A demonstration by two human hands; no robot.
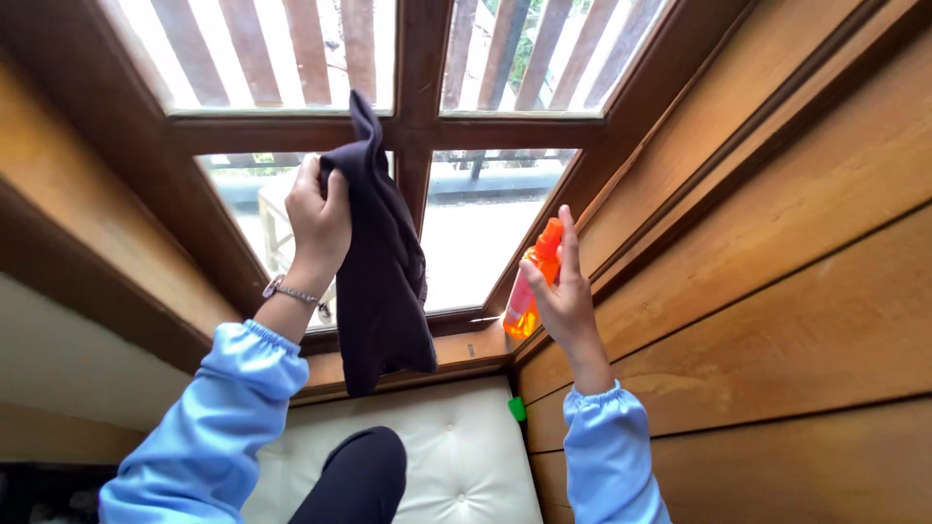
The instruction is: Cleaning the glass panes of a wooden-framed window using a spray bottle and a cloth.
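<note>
Your left hand [318, 218] is raised at the end of an arm that reaches up and forward, its fingers closed around the upper part of a dark cloth [383, 262] pressed near the lower left window pane [254, 209]. The cloth is soft and limp; a small peak of it sticks up above your fingers and crosses the wooden window frame [413, 131], while the rest hangs in long folds down to the sill [466, 349]. A thin metal bracelet [288, 290] circles that wrist, just above the gathered cuff of your light blue sleeve [218, 417]. Your right hand [563, 291] is held upright, lower and to the right, wrapped around an orange spray bottle [532, 281] of clear, glossy plastic, with the forefinger stretched up alongside the nozzle. The bottle stands just in front of the lower right pane, near the corner where the frame meets the wall. That wall [777, 272] is made of broad, smooth, warm brown planks with grooves between them. Below the sill lies a white tufted cushion [456, 456], padded and buttoned, with a small green object [517, 409] at its right edge and your dark-clad knee [359, 471] resting on it.
</note>
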